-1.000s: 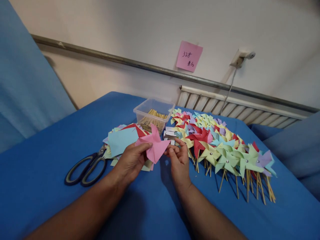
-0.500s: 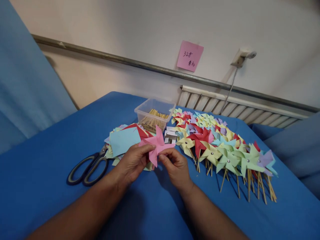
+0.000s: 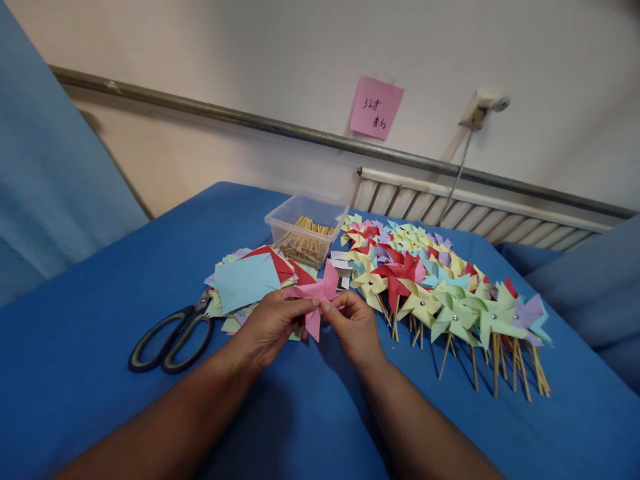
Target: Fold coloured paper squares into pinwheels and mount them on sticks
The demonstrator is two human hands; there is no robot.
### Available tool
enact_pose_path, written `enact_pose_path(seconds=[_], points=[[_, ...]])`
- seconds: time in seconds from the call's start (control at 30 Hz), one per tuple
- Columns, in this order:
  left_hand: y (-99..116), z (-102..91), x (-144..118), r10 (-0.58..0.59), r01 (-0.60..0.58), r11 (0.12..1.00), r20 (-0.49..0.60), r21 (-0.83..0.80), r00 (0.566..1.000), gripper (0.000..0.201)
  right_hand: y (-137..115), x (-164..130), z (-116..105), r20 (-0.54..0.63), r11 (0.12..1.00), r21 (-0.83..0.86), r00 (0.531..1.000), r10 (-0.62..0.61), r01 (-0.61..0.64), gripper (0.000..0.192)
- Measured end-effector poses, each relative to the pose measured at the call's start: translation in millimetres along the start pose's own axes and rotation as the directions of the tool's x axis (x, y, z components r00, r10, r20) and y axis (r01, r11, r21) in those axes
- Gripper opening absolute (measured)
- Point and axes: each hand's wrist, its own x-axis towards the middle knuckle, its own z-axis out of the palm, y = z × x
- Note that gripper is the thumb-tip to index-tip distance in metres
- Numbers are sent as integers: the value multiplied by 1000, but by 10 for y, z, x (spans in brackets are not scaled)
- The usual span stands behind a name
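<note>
A pink paper pinwheel [image 3: 327, 283] with folded blades is held up over the table between both hands. My left hand [image 3: 273, 323] pinches it from the left, thumb near its middle. My right hand [image 3: 354, 327] grips it from the right, thumb and fingertips closed close to the left thumb. No stick shows on this pinwheel; its centre is partly covered by the thumbs. Behind my left hand lies a stack of coloured paper sheets [image 3: 247, 280], a light blue one on top. Scissors [image 3: 177, 337] with dark handles rest left of the stack, blades partly under it.
A clear plastic box [image 3: 280, 227] of short wooden sticks [image 3: 307, 233] stands at the back. Beside it is a small white box [image 3: 341, 267]. Many finished pinwheels on sticks [image 3: 453, 317] cover the right side of the blue-covered table [image 3: 100, 287]. A radiator [image 3: 470, 210] is behind.
The pink pinwheel has turned and tilted in my fingers. My thumbs have come closer together, with the right hand now nearer its centre. The view has shifted slightly.
</note>
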Motion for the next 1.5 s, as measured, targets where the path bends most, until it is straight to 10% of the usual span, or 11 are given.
enact_pose_path(seconds=[0.63, 0.9, 1.5], points=[[10, 4, 14, 1, -1, 1000, -22, 27, 1000, 21, 34, 24, -6, 8, 1000, -26, 1000, 8, -8, 32], [38, 9, 0, 6, -6, 1000, 33, -3, 999, 30, -2, 24, -10, 36, 969, 241, 998, 42, -50, 53], [120, -53, 20, 5, -5, 983, 3, 184, 1000, 34, -50, 89, -68, 62, 994, 98, 998, 30, -36, 33]])
